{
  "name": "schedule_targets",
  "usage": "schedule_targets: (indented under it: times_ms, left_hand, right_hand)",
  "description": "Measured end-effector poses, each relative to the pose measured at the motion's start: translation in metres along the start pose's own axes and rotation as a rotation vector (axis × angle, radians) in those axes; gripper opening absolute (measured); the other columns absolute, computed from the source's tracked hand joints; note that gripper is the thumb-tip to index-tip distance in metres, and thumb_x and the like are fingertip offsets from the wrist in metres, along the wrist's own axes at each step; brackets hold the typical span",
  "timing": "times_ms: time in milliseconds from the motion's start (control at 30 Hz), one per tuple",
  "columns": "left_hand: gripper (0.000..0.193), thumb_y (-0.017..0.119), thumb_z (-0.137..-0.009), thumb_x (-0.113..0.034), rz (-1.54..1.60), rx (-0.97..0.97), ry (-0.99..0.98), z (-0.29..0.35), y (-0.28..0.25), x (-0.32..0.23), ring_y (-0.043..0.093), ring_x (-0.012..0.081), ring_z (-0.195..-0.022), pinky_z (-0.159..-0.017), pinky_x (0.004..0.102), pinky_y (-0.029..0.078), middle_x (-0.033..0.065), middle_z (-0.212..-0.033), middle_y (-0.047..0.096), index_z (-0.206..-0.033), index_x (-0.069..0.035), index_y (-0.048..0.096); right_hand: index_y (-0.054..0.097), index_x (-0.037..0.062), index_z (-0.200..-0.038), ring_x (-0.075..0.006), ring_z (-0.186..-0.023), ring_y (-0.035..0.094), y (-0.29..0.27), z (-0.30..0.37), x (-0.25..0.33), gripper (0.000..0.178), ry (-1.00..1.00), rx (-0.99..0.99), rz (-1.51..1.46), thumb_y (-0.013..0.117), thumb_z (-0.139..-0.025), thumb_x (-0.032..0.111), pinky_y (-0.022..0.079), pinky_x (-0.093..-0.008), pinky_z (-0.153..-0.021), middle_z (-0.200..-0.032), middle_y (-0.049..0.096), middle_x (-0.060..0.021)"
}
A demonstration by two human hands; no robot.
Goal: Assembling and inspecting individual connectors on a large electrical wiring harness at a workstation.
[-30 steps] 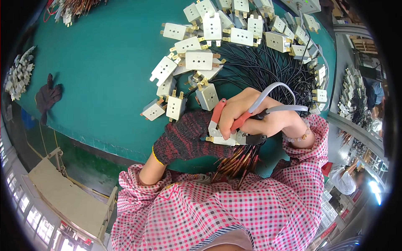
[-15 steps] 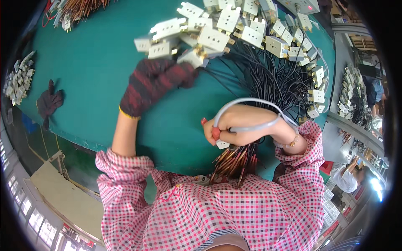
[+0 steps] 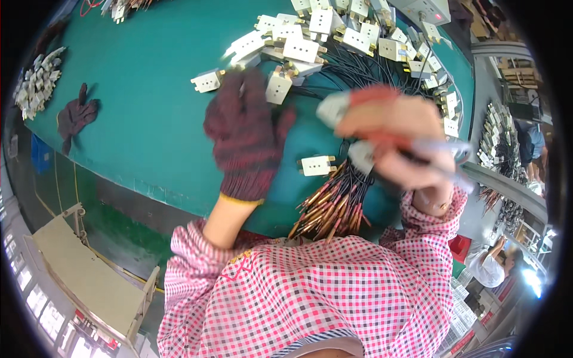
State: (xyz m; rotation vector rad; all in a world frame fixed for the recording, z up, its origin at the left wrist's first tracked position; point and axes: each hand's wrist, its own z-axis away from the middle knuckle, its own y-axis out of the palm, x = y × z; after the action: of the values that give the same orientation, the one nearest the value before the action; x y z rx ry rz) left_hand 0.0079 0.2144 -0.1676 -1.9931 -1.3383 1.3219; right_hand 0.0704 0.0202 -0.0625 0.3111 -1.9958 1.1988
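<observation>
- Head view, left hand: the left hand (image 3: 248, 137), in a dark red-and-black knit glove, lies palm down before the pile of white blocks (image 3: 301, 50). Its fingers are extended, the thumb standing wide; whether the fingertips touch a block cannot be told.
- Head view, right hand: the bare right hand (image 3: 412, 119), blurred, has its fingers closed around a red-and-grey hand tool (image 3: 375, 95), whose two pale ends stand apart with no block visible between them.
- Head view, block set apart: one white block (image 3: 316, 166) with brass tabs at both ends lies unheld on the green table (image 3: 143, 113), just beside a bundle of copper-tipped leads (image 3: 331, 203). Whether it is joined to a lead is hidden.
- Head view, stage reached: by judgement, work is partway through. Black leads (image 3: 382, 71) run in among the piled blocks, and the copper-tipped bundle seems already gathered on the near side. Many blocks lie in the pile, unheld; which of them are finished and which are left cannot be told.
</observation>
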Motion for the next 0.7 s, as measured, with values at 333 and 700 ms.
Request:
schedule_targets:
  times_ms: [333, 700]
  left_hand:
    - [0.043, 0.072, -0.071, -0.009, 0.545, 0.077, 0.272, 0.011, -0.034, -0.015, 0.06, 0.0263, -0.1, -0.082, 0.0353, 0.05, 0.0142, -0.109, 0.062, -0.112, -0.004, 0.06]
    - [0.05, 0.063, -0.085, -0.022, 1.678, 0.901, -0.494, 0.023, -0.035, 0.011, 0.057, 0.0188, -0.099, -0.078, 0.0311, 0.047, 0.0086, -0.106, 0.059, -0.128, -0.004, 0.046]
  right_hand:
    - [0.059, -0.0043, -0.094, -0.013, -0.069, 0.06, -0.009, 0.0, -0.011, 0.021, 0.247, -0.52, -0.287, 0.044, -0.081, 0.003, 0.047, -0.0203, -0.061, -0.081, 0.061, -0.0122]
    - [0.06, -0.0056, -0.086, -0.0163, -0.073, 0.062, 0.024, -0.018, -0.02, 0.017, 0.164, -0.203, -0.629, 0.046, -0.08, 0.002, 0.052, -0.0237, -0.063, -0.085, 0.061, -0.0128]
